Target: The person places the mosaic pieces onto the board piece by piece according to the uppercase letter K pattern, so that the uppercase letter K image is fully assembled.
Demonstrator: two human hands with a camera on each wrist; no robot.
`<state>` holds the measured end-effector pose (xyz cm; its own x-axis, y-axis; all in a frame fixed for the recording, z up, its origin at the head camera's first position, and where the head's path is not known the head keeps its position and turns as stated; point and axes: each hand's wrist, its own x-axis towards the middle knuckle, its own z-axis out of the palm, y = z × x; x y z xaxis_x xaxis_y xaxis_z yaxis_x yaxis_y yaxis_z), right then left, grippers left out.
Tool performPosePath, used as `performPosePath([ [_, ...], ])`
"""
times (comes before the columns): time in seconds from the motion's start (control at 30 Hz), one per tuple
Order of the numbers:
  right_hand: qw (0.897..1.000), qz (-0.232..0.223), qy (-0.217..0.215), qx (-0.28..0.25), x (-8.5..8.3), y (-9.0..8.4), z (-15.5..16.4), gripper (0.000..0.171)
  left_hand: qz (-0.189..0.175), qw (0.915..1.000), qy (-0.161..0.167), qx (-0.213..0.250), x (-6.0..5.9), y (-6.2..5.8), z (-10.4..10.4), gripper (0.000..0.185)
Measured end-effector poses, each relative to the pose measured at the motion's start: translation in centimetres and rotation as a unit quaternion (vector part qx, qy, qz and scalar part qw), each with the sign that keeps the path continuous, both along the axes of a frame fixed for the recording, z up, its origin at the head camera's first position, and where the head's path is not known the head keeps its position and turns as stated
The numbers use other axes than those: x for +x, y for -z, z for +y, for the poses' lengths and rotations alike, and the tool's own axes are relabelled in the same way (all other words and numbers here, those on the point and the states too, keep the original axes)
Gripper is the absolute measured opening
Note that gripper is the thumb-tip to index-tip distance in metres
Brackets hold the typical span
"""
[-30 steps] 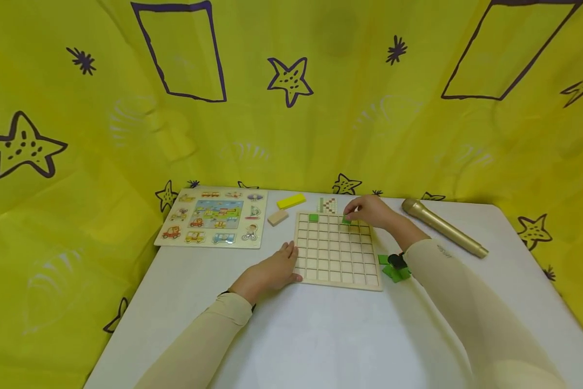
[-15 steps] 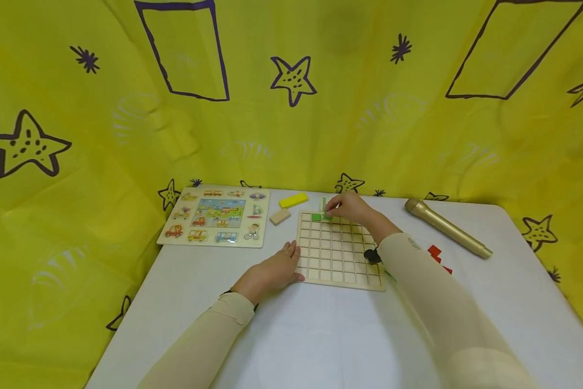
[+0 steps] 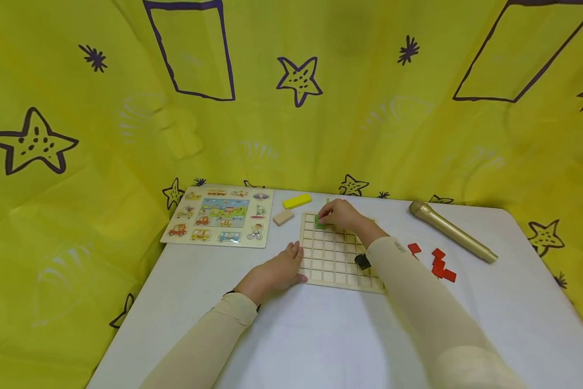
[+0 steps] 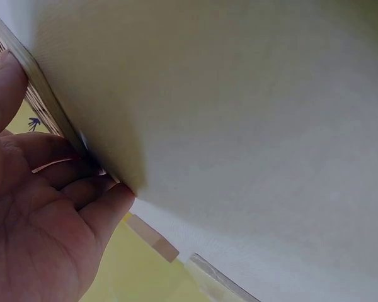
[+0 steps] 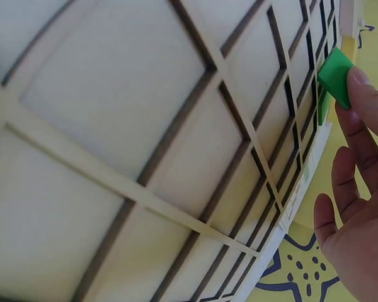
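Observation:
My right hand [image 3: 341,214] pinches a small green square tile [image 5: 336,77] between thumb and fingertips, over the far left part of a wooden grid board [image 3: 327,265]. In the right wrist view the tile is tilted, and another green tile [image 5: 324,110] shows in the grid just behind it. My left hand [image 3: 280,268] rests against the board's left side, fingers straight along the edge and thumb at the near left corner. The left wrist view shows those fingertips touching the board's rim [image 4: 53,94]. The right hand covers part of the far rows.
Several red tiles [image 3: 439,265] lie right of the board, partly behind the right sleeve. Farther right is a gold microphone [image 3: 451,231]. A yellow block [image 3: 297,201] and a plain wooden block [image 3: 283,218] lie behind left, beside a picture puzzle [image 3: 218,216]. A yellow curtain [image 3: 252,124] hangs behind.
My right hand has moved left along the board's far rows with a green tile, then slightly nearer. Its sleeve has uncovered the red tiles and now hides the loose green ones. The left hand stays put.

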<state>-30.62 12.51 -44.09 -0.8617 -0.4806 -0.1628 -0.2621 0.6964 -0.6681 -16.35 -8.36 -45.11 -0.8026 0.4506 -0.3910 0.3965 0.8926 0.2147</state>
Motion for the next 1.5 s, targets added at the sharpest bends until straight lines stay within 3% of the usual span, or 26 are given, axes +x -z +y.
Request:
performPosePath([
  [0.23, 1.0, 0.006, -0.001, -0.004, 0.4, 0.4, -0.1, 0.016, 0.001, 1.0, 0.001, 0.0, 0.0, -0.1, 0.2, 0.083],
  [0.67, 0.997, 0.078, -0.001, 0.01, 0.6, 1.9, 0.1, 0.01, 0.002, 0.9999, 0.013, -0.005, 0.2, -0.2, 0.5, 0.083],
  [0.9, 0.999, 0.051, 0.019, -0.006, 1.3, 2.0, 0.9, 0.014, -0.006, 1.0, 0.006, -0.002, 0.7, 0.1, 0.7, 0.082],
  [1.13, 0.999, 0.034, 0.034, -0.021, 1.7, 1.2, 2.8, 0.021, -0.003, 1.0, -0.006, -0.003, 0.7, 0.5, 0.8, 0.083],
  [1.3, 0.999, 0.02, 0.029, -0.025, 2.4, -0.4, 4.6, 0.026, -0.006, 0.9999, -0.008, -0.008, 0.4, 0.4, 0.6, 0.083],
  [1.5, 0.999, 0.041, 0.026, -0.019, 3.5, -2.1, 6.8, 0.024, -0.007, 0.9999, -0.013, -0.005, 0.3, 0.0, 0.2, 0.084],
])
